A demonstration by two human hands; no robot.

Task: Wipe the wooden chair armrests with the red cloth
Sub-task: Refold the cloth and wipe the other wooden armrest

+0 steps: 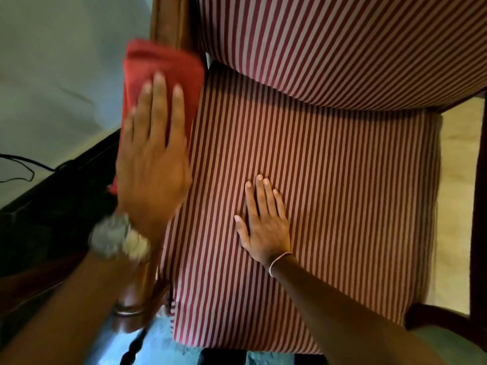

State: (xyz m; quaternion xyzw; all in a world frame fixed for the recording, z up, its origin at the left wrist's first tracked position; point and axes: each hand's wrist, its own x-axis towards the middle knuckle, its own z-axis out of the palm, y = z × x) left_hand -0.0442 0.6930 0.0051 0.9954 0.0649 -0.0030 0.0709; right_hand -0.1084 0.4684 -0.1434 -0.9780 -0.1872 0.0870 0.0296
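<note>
The red cloth point(160, 64) lies folded over the chair's left wooden armrest point(137, 293), whose front end shows below my wrist. My left hand point(154, 159) presses flat on top of the cloth with fingers stretched out, blurred by motion; a watch sits on that wrist. My right hand point(263, 222) rests palm down, fingers apart, on the red-and-white striped seat cushion point(342, 193), holding nothing. The right armrest point(478, 206) is a dark wooden bar at the frame's right edge.
The striped backrest point(342, 43) fills the top of the view, with a wooden post point(168, 17) at its left. A dark piece of furniture point(52, 206) with a black cable stands left of the chair. Pale floor point(456, 180) shows at right.
</note>
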